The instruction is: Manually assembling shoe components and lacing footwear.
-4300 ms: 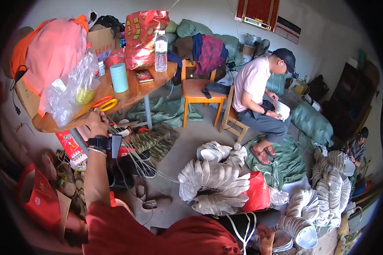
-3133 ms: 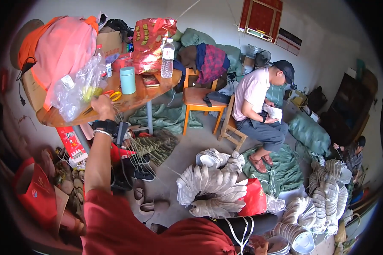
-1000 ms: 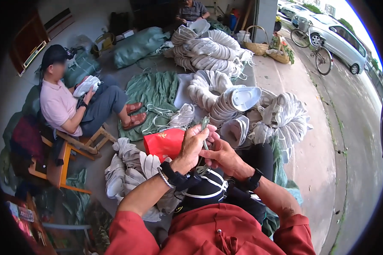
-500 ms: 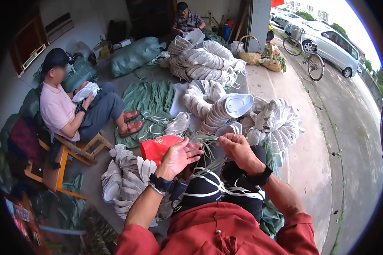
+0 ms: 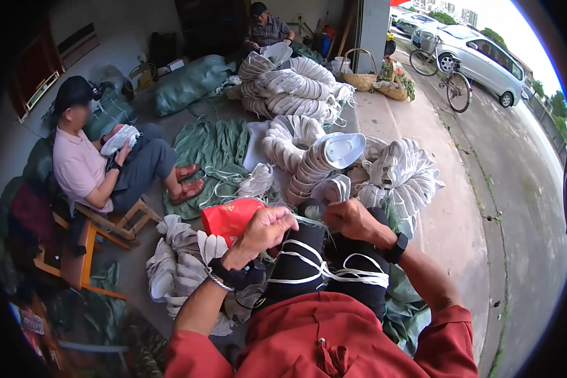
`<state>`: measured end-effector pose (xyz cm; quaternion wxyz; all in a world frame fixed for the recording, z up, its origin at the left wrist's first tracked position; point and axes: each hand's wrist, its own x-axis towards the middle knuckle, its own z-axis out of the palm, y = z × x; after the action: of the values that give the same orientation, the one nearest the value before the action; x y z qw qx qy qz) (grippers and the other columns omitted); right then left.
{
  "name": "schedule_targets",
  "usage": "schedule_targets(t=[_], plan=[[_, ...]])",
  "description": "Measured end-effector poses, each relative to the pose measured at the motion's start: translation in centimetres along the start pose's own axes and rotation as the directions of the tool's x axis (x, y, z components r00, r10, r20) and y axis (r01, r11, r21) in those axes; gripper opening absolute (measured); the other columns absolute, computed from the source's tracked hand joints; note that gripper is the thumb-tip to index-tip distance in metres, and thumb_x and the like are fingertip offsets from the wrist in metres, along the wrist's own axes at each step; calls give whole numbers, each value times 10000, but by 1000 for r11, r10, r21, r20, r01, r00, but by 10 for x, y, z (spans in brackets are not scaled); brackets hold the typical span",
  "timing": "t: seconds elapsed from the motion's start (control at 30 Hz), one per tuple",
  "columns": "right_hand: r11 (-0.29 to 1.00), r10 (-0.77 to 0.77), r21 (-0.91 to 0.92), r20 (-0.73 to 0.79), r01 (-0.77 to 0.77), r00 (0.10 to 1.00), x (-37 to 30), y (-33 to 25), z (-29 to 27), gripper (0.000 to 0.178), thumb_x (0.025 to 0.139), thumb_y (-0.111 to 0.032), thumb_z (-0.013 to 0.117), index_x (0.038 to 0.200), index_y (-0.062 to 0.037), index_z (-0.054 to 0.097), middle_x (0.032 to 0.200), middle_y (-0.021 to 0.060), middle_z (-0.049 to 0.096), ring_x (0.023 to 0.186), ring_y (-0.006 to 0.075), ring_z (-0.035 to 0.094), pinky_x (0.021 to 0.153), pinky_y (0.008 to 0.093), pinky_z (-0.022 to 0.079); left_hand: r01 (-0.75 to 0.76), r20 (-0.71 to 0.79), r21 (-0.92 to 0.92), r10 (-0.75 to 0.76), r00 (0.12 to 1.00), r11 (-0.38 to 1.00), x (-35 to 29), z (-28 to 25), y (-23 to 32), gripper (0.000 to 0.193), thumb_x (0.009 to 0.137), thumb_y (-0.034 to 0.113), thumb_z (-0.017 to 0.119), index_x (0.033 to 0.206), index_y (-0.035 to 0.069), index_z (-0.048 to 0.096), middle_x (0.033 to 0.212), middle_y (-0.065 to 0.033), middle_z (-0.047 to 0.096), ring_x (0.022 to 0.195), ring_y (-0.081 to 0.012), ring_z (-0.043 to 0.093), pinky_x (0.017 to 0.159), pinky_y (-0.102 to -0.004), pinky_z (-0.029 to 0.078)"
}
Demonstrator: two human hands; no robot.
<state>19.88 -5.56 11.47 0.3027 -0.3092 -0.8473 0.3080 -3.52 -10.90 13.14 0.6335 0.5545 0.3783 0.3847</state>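
Thin pale-green plastic strands (image 5: 310, 221) stretch between my two hands, just above my knees. My left hand (image 5: 268, 230) is closed, thumb and forefinger pinching the left end. At the other end my right hand (image 5: 353, 222) is closed too, its fingertips bent over the strands and partly in shadow. White cord (image 5: 324, 271) lies looped across my black-clad thighs below both hands. Right in front of my hands stands a curved stack of nested white shoe-shaped pieces (image 5: 343, 151). A red bag (image 5: 232, 215) sits beside my left hand.
More bundles of white pieces lie at the right (image 5: 403, 173), at the lower left (image 5: 176, 264) and farther back (image 5: 290, 85). A person (image 5: 85, 157) sits at left on a wooden stool, holding a white piece. Another person (image 5: 266, 30) sits at the back. Green sheeting (image 5: 208, 148) covers some floor.
My left hand has gone from open with spread fingers to pinching the strands. The loose bunch is now drawn into a line between my hands. The whole view has shifted slightly.
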Motion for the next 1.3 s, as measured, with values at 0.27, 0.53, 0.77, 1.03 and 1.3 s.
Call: schedule_targets(t=[0.27, 0.53, 0.77, 1.03, 1.3], plan=[[499, 268, 772, 296, -395, 917, 6, -44, 1, 161, 892, -158, 504, 886, -33, 605, 624, -82, 424, 494, -4, 280, 438, 169, 189, 146, -161, -81, -157, 974, 986, 13, 32, -41, 190, 877, 145, 479, 793, 54, 623, 495, 66, 442, 389, -14, 342, 362, -182, 231], [978, -207, 16, 64, 206, 976, -6, -16, 14, 118, 738, -5, 532, 847, 39, 544, 694, 153, 491, 630, 313, 489, 587, 352, 425, -251, -46, 553, 331, 943, 794, 5, 30, 8, 236, 885, 163, 493, 740, -14, 554, 578, -31, 503, 583, -76, 478, 544, -240, 392], [797, 146, 531, 295, -289, 944, -6, -21, 15, 128, 877, -108, 495, 877, 6, 555, 753, -11, 479, 664, 62, 460, 606, 212, 391, 61, -245, -150, -96, 965, 987, 14, 30, -30, 176, 908, 151, 438, 898, 36, 571, 581, 52, 484, 399, -23, 351, 365, -183, 267], [997, -37, -75, -155, 26, 987, -5, -39, 26, 78, 702, 16, 573, 772, 37, 549, 736, 166, 513, 667, 360, 522, 581, 380, 423, 66, -150, -146, -88, 985, 987, 9, 51, -28, 202, 910, 253, 463, 874, 61, 515, 602, 26, 437, 429, -39, 366, 364, -180, 270], [972, 112, 213, -37, -101, 993, -5, -34, 33, 160, 757, 38, 557, 916, 38, 577, 700, 97, 588, 600, 157, 587, 527, 267, 452, -168, -322, 572, 408, 855, 803, 19, 35, -77, 246, 886, 207, 468, 889, -18, 567, 612, -90, 527, 521, -114, 476, 477, -293, 385]])
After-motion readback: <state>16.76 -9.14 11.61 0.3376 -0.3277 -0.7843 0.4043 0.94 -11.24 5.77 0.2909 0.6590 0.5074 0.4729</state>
